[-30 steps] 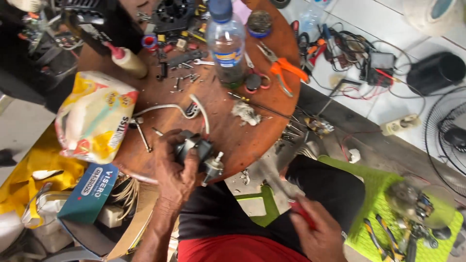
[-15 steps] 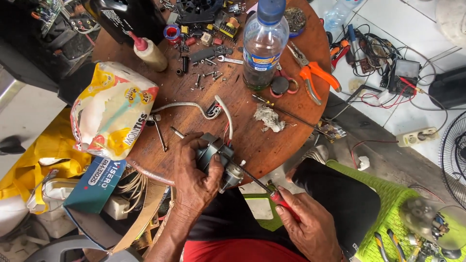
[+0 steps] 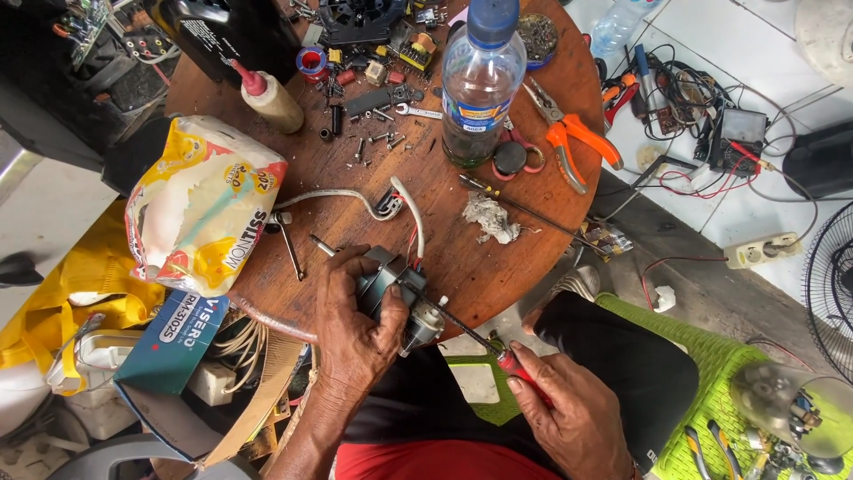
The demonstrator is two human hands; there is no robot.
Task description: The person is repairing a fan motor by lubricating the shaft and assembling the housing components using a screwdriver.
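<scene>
Seen from above, a round wooden counter [image 3: 498,267] is crowded with parts. At its left edge a tissue pack [image 3: 204,204] overhangs the rim; near the top a plastic bottle [image 3: 480,84] stands upright, with orange pliers [image 3: 569,133] just to its right and a glue bottle [image 3: 267,98] lying to its left. A white cable [image 3: 355,197] curves across the middle, a crumpled wad [image 3: 491,218] lies beside a long thin rod [image 3: 524,212], and loose screws [image 3: 378,138] are scattered near the top. At the near rim a small motor [image 3: 400,298] is pressed to the wood, the left hand [image 3: 355,333] closed over its body. The right hand [image 3: 569,418] is wrapped round the red handle of a screwdriver [image 3: 462,327], whose tip is set against the motor's shaft end. As a judgement, the tip may slip off the fastener if the motor is let turn under the palm, and the motor, seated so near the rim, may be pushed over the edge; the bottle could be toppled by a jolt to the counter. Compared with the frame half a second earlier, the screwdriver is carried in from lower right onto the motor, while the left-hand grip is unchanged.
</scene>
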